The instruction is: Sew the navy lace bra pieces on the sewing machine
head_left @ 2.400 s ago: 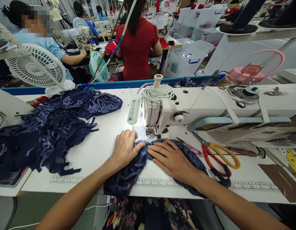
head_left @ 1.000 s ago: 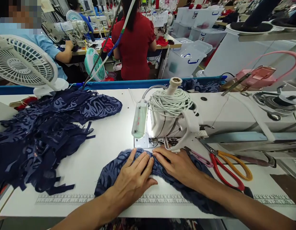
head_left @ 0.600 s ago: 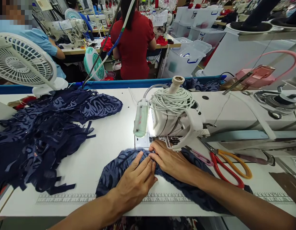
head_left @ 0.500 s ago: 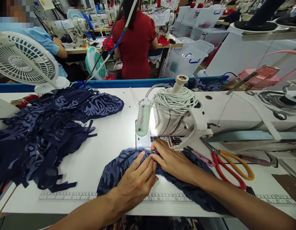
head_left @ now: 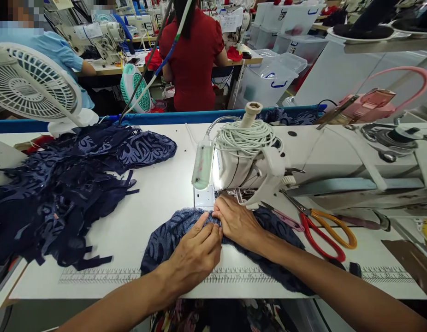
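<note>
A dark blue patterned fabric piece (head_left: 165,237) lies in front of the sewing machine (head_left: 234,170), its far edge close to the needle plate (head_left: 204,197). My left hand (head_left: 198,244) pinches the fabric near that edge, thumb and fingers together. Right beside it, my right hand (head_left: 236,221) is closed on the same fabric, with its fingers close to the presser foot area. The two hands almost touch. The rest of the fabric runs right, partly under my right forearm. The needle itself is hidden by the machine head and lamp (head_left: 202,166).
Dark blue fabric pieces (head_left: 68,198) are heaped at left, beside a white fan (head_left: 37,87). Scissors (head_left: 324,230) with red and orange handles and pink thread snips (head_left: 286,219) lie to the right. A coil of pale cord (head_left: 246,138) sits atop the machine. Co-workers sit beyond.
The view has shifted slightly, so the table sits higher in the picture. My hands keep hold of the fabric, and my right hand's fingers have drawn in a little closer together.
</note>
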Tool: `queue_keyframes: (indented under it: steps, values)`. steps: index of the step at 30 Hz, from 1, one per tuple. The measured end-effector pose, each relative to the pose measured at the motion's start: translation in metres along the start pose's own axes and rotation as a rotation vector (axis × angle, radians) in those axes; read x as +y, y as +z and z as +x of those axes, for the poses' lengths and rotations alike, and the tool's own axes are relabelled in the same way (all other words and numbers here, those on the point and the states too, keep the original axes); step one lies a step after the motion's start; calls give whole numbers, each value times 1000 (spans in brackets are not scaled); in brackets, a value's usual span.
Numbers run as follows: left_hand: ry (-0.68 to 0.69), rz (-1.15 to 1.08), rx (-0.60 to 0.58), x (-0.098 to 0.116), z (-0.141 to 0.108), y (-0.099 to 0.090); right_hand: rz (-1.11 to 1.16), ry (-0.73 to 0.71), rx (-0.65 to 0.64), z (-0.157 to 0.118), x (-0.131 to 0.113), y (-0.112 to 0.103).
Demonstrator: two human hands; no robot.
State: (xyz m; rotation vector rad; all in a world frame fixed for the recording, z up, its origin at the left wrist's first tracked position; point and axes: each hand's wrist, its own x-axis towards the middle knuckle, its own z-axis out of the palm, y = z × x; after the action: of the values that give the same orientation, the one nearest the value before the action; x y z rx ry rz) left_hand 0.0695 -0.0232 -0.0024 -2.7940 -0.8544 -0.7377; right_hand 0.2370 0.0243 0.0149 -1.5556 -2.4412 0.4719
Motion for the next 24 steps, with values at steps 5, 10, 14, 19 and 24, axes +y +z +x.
queue_keyframes:
  steps: [5,10,14,19,24]
  values:
    - [-26,19,18,2,3,-3,55,-65,37,-1,6,-6]
    - [-22,58,0,3,3,-5,67,-113,148,-24,9,-8]
    - [-24,91,-61,5,1,-6,174,-281,217,-39,15,-7]
    - [-6,125,-81,7,-1,-7,124,-191,223,-31,15,-11]
    - [-3,128,-45,6,1,-5,109,-130,112,-15,4,-13]
